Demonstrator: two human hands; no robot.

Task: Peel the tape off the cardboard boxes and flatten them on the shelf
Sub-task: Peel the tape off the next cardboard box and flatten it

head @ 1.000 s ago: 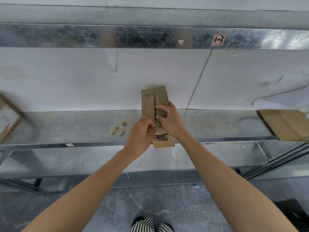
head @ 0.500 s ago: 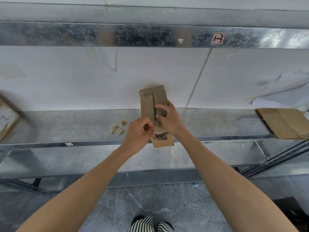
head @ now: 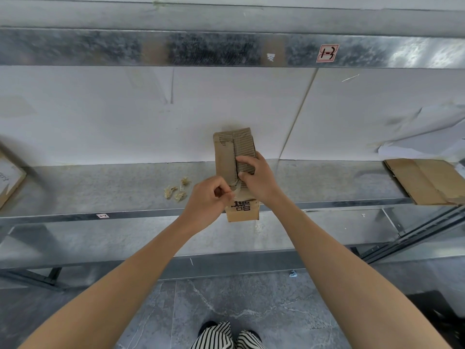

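Right hand (head: pixel 261 180) gripping cardboard box (head: pixel 226 157), steadying it over shelf (head: pixel 100 190) as counter-hold. Left hand (head: pixel 208 205) pinching tape strip (head: pixel 236 188) at seam, apparently peeling. Box not yet flattened.

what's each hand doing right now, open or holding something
Left hand: pinches the tape strip on the cardboard box.
Right hand: grips the cardboard box.

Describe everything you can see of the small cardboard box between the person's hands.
The cardboard box is narrow, brown, corrugated, its upper skin torn so ribs show, with black print at the near end. It is held over the metal shelf, near end past the front edge. The right hand grips its middle; the left hand pinches tape at its seam.
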